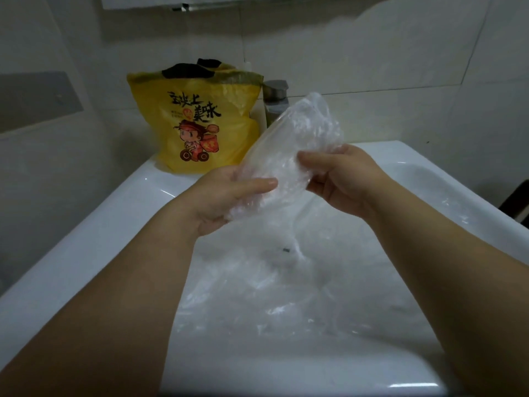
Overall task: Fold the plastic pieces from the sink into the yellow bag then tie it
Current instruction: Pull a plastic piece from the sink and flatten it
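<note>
- Clear crinkled plastic piece (297, 144) is held up in both hands above the white ceramic sink (86, 239). It is tilted, with its upper end towards the grey metal tap (276, 101) at the back.
- On my feed the left hand (226, 196) grasps the lower end of the piece, with the thumb laid across the top of the film and the fingers underneath.
- The right hand (340, 179) grips the right side of the same piece, its fingers curled round the film.
- The two hands are near each other, with a short stretch of film between them.
- More clear plastic sheeting (272, 296) lies loose and rumpled in the basin below the hands. I cannot tell how many pieces there are.
- A small dark speck (286, 249) shows in the basin among that sheeting.
- The yellow plastic bag (200, 121), printed with black characters and a cartoon figure, stands upright on the sink's back left corner. It is just left of the tap and backs onto the pale tiled wall (372, 67).
- Something dark (194, 68) sits at the bag's mouth, and I cannot make out what it is.
- From my angle the held piece overlaps the bag's right edge, and I cannot tell whether they touch.
</note>
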The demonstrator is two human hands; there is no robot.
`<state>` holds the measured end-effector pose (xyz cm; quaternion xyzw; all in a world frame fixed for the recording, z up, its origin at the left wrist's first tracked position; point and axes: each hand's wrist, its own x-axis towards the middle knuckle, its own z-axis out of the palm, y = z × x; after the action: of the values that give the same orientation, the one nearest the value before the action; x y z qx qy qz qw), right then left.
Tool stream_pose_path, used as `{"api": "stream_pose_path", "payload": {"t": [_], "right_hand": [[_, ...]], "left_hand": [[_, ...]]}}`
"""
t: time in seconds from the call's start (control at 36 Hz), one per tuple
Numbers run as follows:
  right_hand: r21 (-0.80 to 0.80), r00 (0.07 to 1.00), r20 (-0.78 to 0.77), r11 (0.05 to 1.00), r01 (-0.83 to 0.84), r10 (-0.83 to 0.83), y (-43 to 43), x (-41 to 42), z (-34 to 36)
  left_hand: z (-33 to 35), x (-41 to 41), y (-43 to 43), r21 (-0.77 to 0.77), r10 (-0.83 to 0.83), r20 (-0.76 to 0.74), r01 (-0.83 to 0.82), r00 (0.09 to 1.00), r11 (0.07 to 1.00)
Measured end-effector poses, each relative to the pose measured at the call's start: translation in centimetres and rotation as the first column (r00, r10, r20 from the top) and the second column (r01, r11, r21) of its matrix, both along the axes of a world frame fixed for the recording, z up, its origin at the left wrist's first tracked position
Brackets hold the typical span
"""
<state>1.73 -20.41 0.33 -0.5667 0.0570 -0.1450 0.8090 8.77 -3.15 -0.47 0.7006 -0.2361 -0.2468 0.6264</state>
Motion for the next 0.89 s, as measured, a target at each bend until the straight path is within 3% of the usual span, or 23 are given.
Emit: {"api": "stream_pose_path", "payload": {"t": [0.11,0.19,0.28,0.36,0.44,0.61,0.78,0.89], "right_hand": [[0.077,0.998,0.063,0.997,0.024,-0.029,0.5,-0.2,0.3],[0.149,0.993,0.084,0.984,-0.093,0.082,0.4,-0.2,0.4],[-0.007,0.95,-0.133,0.959,-0.284,0.281,0.7,-0.2,-0.5],[-0.095,0.858,-0.294,0.88,-0.465,0.421,1.9,0.2,-1.7],[-0.115,0.892,-0.248,0.903,-0.415,0.379,2.7,0.5,-2.0],[0.028,0.931,-0.103,0.937,-0.348,0.349,2.0,0.0,-0.5],[0.282,0.987,0.035,0.946,-0.16,0.156,-0.9,-0.4,1.2],[0.143,0.985,0.007,0.975,-0.171,0.171,-0.7,-0.3,0.6]], "left_hand": [[0.0,-0.5,-0.1,0.059,-0.064,-0.007,0.064,0.998,0.996],[0.1,-0.6,-0.7,-0.018,-0.018,0.012,0.018,1.0,1.0],[0.0,-0.6,-1.1,-0.117,-0.009,0.014,0.01,1.0,0.993],[-0.2,-1.1,-1.5,-0.092,-0.069,0.066,0.075,0.995,0.993],[-0.3,-1.7,-1.7,-0.077,-0.103,0.089,0.11,0.991,0.991],[-0.5,-1.6,-1.6,-0.001,-0.076,0.067,0.077,0.995,0.997],[-1.3,-0.7,-1.3,0.143,-0.043,0.07,0.032,0.997,0.989],[-1.8,-0.3,-0.9,0.331,-0.064,0.215,-0.011,0.975,0.943]]}}
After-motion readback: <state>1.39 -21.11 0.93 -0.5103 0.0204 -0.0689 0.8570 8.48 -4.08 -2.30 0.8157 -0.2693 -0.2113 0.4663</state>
